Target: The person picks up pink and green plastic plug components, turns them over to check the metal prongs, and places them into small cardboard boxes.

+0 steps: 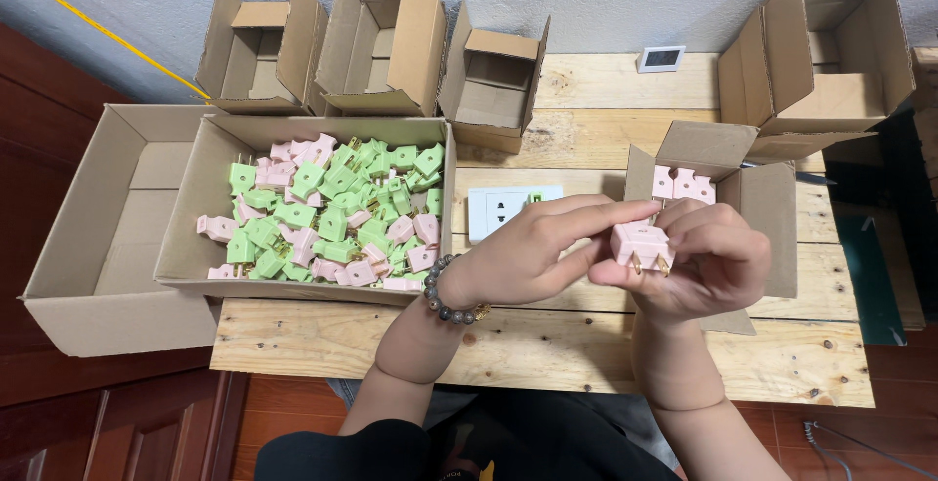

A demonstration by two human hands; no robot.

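Both hands meet over the wooden table (547,349) around one pink plug (642,245) with two brass prongs pointing down toward me. My left hand (532,251), with a bead bracelet at the wrist, pinches the plug's top from the left. My right hand (708,266) cups it from the right and below. Just behind the hands stands a small open cardboard box (772,208) holding a few pink plugs (682,184). A white wall socket plate (500,209) lies on the table behind my left hand.
A wide cardboard box (210,183) at left holds several loose green and pink plugs (337,212); an empty box (107,237) sits beside it. Open empty boxes (386,41) line the back, another (826,51) at right. A small white display (661,58) stands by the wall.
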